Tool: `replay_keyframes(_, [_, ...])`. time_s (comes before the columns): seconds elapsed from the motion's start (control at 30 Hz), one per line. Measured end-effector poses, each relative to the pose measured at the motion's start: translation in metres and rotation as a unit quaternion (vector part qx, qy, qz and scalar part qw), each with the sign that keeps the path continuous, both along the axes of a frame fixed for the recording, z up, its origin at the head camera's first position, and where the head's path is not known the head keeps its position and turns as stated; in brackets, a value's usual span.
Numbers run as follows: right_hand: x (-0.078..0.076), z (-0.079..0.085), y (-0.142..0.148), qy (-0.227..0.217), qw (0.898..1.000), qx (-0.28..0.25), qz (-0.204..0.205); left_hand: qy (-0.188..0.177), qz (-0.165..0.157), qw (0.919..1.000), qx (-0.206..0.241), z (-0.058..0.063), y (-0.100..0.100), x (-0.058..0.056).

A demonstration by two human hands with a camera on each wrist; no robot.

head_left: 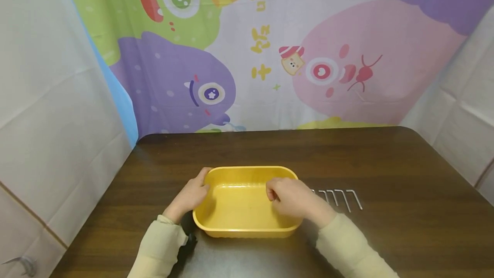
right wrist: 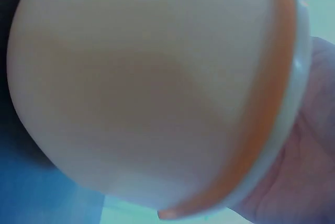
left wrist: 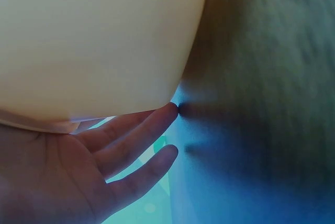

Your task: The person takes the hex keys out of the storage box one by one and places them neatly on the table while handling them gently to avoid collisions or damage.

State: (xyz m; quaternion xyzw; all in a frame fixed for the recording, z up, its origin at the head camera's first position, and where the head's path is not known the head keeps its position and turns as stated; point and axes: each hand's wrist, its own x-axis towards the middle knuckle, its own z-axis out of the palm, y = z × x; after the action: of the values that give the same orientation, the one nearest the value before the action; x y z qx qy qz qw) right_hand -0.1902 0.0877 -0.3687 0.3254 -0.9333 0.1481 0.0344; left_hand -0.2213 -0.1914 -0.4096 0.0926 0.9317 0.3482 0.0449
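Note:
A yellow rectangular tub (head_left: 247, 230) with rounded corners sits on the table, its visible floor bare. At its left end, my left hand (head_left: 191, 195) holds the wall, thumb over the rim. The left wrist view shows the fingers (left wrist: 141, 130) of this hand spread along the outside of the pale-looking wall. My right hand (head_left: 290, 196) reaches over the right rim with its fingers curled above the inside. In the right wrist view, the tub's outer wall (right wrist: 131, 103) hides those fingers, leaving part of the palm (right wrist: 298, 171) visible. Whether they hold anything is hidden.
Several L-shaped metal hex keys (head_left: 342, 198) lie in a row on the table just right of the tub, partly behind the right hand. The dark wooden table (head_left: 247, 147) ends at a printed cartoon curtain (head_left: 266, 106). Pale cloth hangs at both sides.

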Motion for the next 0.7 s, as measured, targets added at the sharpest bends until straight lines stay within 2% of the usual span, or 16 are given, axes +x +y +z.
replay_keyframes(0.37, [-0.005, 0.012, 0.016, 0.045, 0.998, -0.042, -0.017, 0.003, -0.003, 1.0000, 0.004, 0.003, 0.000, 0.000])
replay_keyframes(0.7, [-0.012, 0.030, 0.047, 0.042, 0.993, -0.098, -0.058, -0.006, -0.001, 0.9999, 0.009, 0.002, 0.001, 0.001])
